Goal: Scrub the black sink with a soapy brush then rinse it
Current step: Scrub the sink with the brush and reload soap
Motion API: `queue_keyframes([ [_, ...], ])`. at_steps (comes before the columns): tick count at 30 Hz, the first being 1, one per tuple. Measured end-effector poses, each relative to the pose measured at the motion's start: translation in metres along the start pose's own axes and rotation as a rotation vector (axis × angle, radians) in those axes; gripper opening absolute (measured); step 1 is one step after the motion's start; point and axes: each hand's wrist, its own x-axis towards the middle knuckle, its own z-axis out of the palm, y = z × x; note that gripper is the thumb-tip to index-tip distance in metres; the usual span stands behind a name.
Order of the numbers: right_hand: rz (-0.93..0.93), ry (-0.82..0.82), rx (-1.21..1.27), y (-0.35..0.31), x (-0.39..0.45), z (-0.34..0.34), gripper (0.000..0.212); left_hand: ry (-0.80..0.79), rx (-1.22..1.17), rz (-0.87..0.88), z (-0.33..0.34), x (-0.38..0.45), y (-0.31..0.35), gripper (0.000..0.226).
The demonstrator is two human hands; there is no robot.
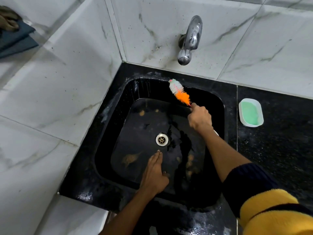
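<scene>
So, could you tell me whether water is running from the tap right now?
No, the tap shows no stream below its spout, while the right hand holds the brush against the sink.

White marble-veined wall tiles [67,82], dark-speckled; black granite counter [274,150]; folded cloths [15,36] upper left.

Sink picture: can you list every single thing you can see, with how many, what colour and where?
sink: one, black, set in the dark counter, brown stains on its floor
drain: one, metal, middle of the sink floor
brush: one, white and orange bristles, at the sink's back wall
tap: one, chrome, on the tiled wall above the sink
soap dish: one, white with green soap, on the counter right of the sink
cloths: dark blue and brown, top left
left hand: flat, fingers straight, over the sink floor
right hand: grips the brush handle
</scene>
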Motion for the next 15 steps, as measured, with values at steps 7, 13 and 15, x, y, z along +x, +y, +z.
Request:
queue_keyframes([
  [7, 0.375, 0.069, 0.259, 0.033, -0.034, 0.014, 0.022, 0.011, 0.001, 0.007, 0.001, 0.001, 0.002, 0.079],
  [13, 0.147, 0.01, 0.128, 0.006, -0.021, 0.012, 0.016, -0.006, 0.038, 0.018, 0.001, 0.0, 0.003, 0.08],
  [15, 0.057, 0.005, 0.007, -0.001, -0.006, 0.003, 0.018, 0.0, 0.044, 0.021, 0.001, -0.001, 0.003, 0.08],
])
